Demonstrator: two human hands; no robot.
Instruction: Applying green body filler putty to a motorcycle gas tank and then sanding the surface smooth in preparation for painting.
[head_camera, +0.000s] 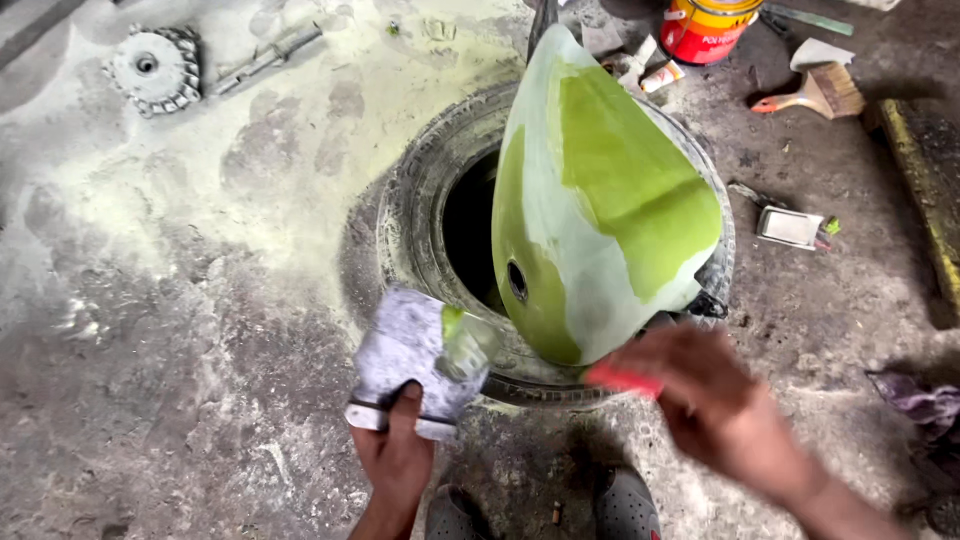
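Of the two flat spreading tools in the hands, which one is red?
The small red spreader in the right hand; the left hand holds a grey putty-smeared board.

A vehicle body-repair workshop is indicated: dusty concrete floor (200, 300), worn tyre (420, 220) used as a stand, putty-coated fuel tank (600, 200), paint tin (705, 28), brush (815, 95), gear part (155, 68)
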